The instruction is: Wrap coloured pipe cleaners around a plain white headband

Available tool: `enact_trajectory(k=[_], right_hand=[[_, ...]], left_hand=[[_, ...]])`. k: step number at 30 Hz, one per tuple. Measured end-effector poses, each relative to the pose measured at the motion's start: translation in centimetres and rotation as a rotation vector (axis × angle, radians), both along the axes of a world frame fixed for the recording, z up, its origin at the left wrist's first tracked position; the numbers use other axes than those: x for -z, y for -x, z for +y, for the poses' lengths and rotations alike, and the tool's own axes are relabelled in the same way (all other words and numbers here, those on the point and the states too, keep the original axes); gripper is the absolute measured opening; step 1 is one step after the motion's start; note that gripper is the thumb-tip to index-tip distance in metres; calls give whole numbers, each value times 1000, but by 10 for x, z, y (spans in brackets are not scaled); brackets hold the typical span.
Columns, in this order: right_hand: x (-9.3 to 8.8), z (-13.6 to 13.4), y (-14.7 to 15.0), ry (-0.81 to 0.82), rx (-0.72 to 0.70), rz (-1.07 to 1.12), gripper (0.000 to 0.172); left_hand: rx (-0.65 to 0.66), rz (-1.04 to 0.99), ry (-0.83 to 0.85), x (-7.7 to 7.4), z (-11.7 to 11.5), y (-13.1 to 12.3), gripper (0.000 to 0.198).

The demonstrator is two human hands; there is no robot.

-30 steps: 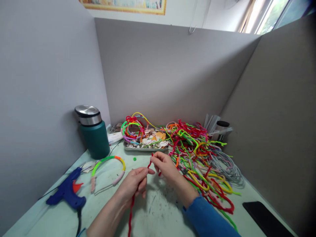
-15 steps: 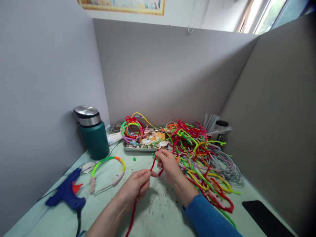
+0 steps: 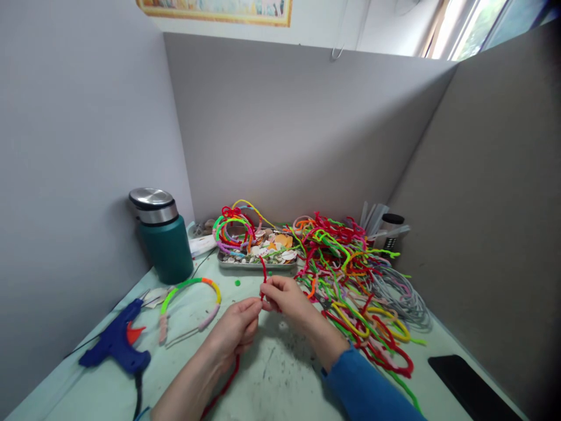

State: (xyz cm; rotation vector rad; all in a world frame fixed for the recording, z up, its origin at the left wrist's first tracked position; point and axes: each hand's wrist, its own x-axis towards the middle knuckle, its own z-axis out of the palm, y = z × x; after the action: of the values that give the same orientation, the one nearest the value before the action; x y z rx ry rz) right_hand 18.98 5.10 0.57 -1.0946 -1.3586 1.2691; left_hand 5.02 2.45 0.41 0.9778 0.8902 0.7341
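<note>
A fuzzy red pipe cleaner [image 3: 263,269] runs through both hands above the table. My left hand [image 3: 239,327] pinches it between thumb and forefinger, and its long tail hangs below that hand toward the near edge. Right beside those fingertips, my right hand [image 3: 284,295] is closed on the same strand, and a short end sticks up past its fingers. Whether the strand is looped or twisted between the fingertips is hidden. Left of my hands lies a headband [image 3: 188,282] wrapped partly in green, orange, yellow and pink, its bare wire showing near one end.
A blue glue gun [image 3: 116,339] and a teal bottle [image 3: 164,240] are at the left. Behind my hands is a metal tray [image 3: 258,265] of buttons and coloured rings. Tangled pipe cleaners [image 3: 337,251], grey wire [image 3: 407,298] and a black phone [image 3: 473,386] fill the right. Grey partitions surround the table.
My right hand has moved left and slightly down, up against my left fingertips. The strand's free end now points upward instead of stretching between the hands. The tail below has swung left.
</note>
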Motion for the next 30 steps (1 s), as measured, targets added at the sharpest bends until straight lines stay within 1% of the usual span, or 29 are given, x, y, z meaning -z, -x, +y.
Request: enact_trajectory(k=[3,5,6,8,11,13,16,18,20,22,23,27,28,30], right_hand=[[1,1,0,-12,47,-8,21],[0,3,-2,-27,104,-22,21],[-1,4,-3,-31,131,-19,22],[-1,5,-6,-38,175,7,24],[0,6,-6,-58,211,4,24],[2,7,-6,-85,237,-27,24],[3,12,-11,-122,331,-24,25],[3,15,-15,-122,397,11,26],[1,16,-18,-111,415,38,27],[1,15,-18,-97,372,39,27],[1,14,-16,-89,325,26,27],[2,6,-7,-56,16,-54,26],[3,4,-6,-58,-37,-54,25],[3,2,-5,-71,-76,-59,25]], left_hand=[[-27,71,-25,1,-1,-2,36],[-56,21,-18,2,0,-1,38],[-55,-6,-12,2,0,0,38],[-7,-9,-30,0,0,1,36],[69,121,-125,-4,-2,0,34],[45,198,-151,-3,-2,-1,34],[-8,192,-139,0,-1,-4,37],[5,180,-152,2,0,-4,37],[16,205,-160,3,1,-3,36],[-2,219,-142,1,1,-3,36],[-21,212,-124,1,1,-3,36],[-57,136,-65,0,2,-1,34],[-55,112,-55,0,2,-1,33],[-39,72,-38,0,2,0,32]])
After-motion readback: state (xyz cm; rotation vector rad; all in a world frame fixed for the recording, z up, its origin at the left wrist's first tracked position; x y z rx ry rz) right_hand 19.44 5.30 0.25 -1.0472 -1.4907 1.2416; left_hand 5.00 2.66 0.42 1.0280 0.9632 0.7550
